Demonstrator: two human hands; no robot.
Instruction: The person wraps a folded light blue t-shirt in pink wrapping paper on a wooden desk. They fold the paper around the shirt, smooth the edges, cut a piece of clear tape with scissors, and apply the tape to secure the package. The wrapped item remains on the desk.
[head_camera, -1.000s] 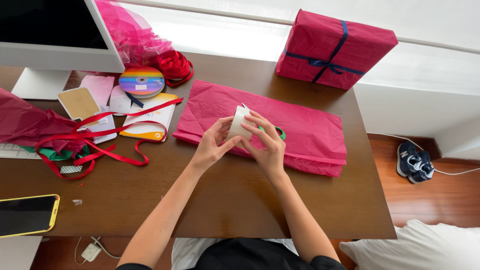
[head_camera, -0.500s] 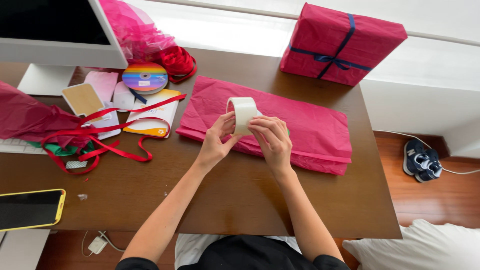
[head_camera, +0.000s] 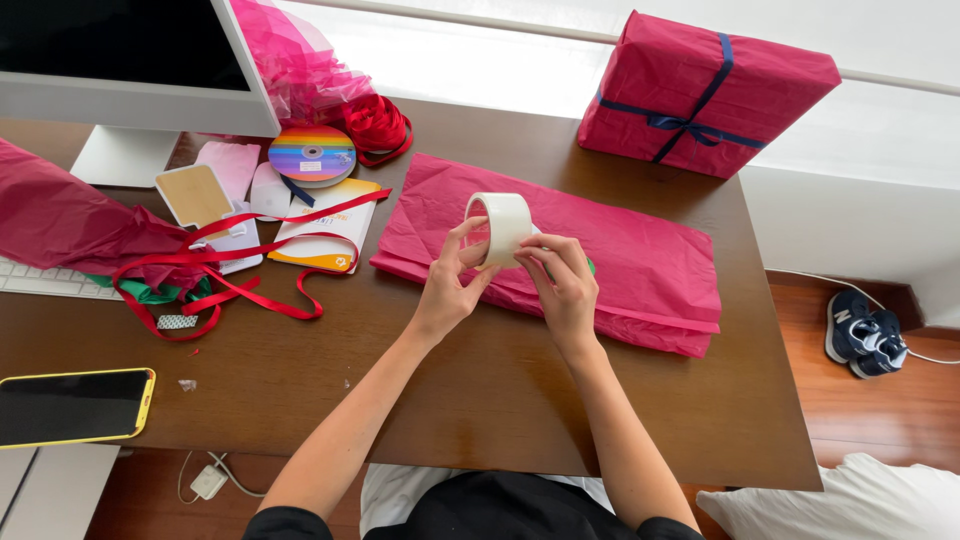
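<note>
A roll of clear tape (head_camera: 505, 222) is held upright above the wooden desk (head_camera: 480, 390). My left hand (head_camera: 450, 282) grips its left side with thumb and fingers. On its right edge, my right hand (head_camera: 566, 283) pinches the roll with the fingertips. Under both hands lies a flat package wrapped in pink tissue paper (head_camera: 620, 255). A small green thing (head_camera: 590, 266) peeks out behind my right hand, mostly hidden.
A wrapped pink box with blue ribbon (head_camera: 705, 95) stands at the back right. Loose red ribbon (head_camera: 235, 275), a rainbow ribbon spool (head_camera: 312, 155), cards and crumpled pink paper (head_camera: 60, 225) lie left. A monitor (head_camera: 130, 60), a phone (head_camera: 72, 405), and shoes (head_camera: 865, 335) on the floor.
Both hands turned the tape roll from tilted to upright and lifted it slightly. The view shifted a little, so everything sits further right in frame.
</note>
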